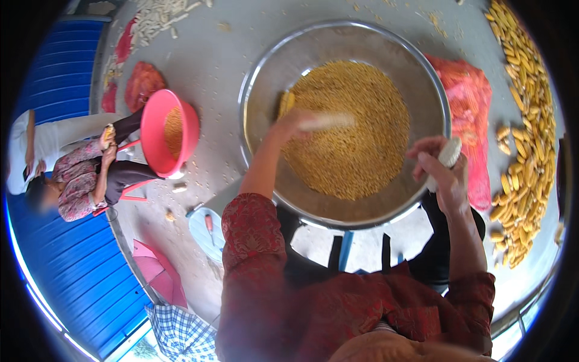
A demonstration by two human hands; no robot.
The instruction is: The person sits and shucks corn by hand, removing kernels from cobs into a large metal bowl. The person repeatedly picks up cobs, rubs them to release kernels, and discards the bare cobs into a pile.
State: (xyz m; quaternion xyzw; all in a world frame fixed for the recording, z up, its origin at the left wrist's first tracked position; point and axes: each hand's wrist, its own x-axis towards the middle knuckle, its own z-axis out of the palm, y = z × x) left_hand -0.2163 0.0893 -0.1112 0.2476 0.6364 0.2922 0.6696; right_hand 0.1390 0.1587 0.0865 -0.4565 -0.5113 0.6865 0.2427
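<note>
A wide steel basin [449,102] in front of me holds a heap of loose yellow corn kernels [356,163]. Over its left part is my left hand [294,125], smeared by motion. From its fingers a pale, blurred stick shape, seemingly a bare corn cob [330,121], points right above the kernels. A yellow ear of corn [286,104] shows just beyond that hand, by the basin wall. At the basin's right rim, my right hand [443,175] is closed around a whitish stripped corn cob [450,152].
Red mesh sacking [464,120] lies right of the basin, beside a long pile of corn ears [525,157]. Leftward, a seated person [78,175] handles corn by a pink basin [192,130]. Stripped cobs [160,21] lie far left; umbrellas [181,332] stand near left.
</note>
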